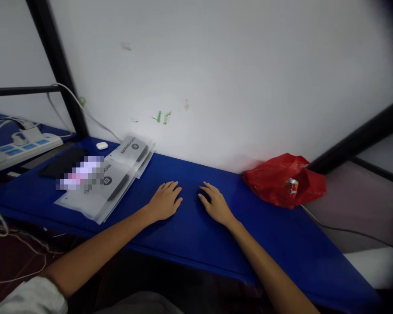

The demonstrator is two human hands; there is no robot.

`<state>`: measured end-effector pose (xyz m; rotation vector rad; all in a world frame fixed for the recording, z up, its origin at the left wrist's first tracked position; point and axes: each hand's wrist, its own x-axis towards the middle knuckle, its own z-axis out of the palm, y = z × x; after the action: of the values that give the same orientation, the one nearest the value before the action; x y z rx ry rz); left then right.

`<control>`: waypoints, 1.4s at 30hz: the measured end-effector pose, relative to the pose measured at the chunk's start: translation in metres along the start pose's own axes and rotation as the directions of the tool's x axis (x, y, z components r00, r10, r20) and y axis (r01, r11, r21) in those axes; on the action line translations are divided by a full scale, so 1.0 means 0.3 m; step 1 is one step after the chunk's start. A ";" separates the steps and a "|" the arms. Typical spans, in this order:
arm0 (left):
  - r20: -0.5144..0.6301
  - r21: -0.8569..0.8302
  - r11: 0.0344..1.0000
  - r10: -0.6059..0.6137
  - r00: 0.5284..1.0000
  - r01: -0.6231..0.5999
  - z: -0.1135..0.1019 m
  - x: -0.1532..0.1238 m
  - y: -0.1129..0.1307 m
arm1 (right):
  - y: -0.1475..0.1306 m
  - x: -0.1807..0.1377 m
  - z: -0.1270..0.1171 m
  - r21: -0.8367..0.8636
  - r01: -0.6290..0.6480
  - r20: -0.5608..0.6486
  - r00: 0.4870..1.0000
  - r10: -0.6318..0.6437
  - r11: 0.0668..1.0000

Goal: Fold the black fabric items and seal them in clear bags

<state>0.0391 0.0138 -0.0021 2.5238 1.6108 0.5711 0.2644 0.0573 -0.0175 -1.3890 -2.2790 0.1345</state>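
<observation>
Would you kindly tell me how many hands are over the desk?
2: the left hand, near the plastic pouches, and the right hand, between it and the red bag. Both show plainly.

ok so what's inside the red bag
In the folds of the red bag, a small shiny packet shows, seemingly inside it. The rest of the packet, and anything else in there, is covered by the crumpled red plastic.

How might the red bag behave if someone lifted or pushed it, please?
The red bag would probably flop and crease, since its thin-looking skin is crumpled. It seems unlikely to roll, slumped low on the blue desk. Its glossy surface might feel slippery.
</observation>
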 end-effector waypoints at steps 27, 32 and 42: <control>-0.524 0.099 0.649 -0.610 0.594 0.755 -0.322 -0.500 -0.364 | -0.649 0.358 0.267 0.337 0.011 -0.015 1.000 -0.006 0.941; -0.406 -0.010 0.647 -0.699 0.588 0.762 -0.326 -0.520 -0.405 | -0.659 0.369 0.287 0.368 -0.094 0.055 0.995 0.079 0.925; -0.461 -0.117 0.742 -0.629 0.626 0.660 -0.317 -0.528 -0.430 | -0.677 0.393 0.283 0.478 -0.188 0.118 0.982 0.149 0.858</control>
<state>-0.1646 -0.0823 0.0091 1.6585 2.5522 1.0895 0.0168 0.0737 0.0110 -1.3148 -1.9802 0.7787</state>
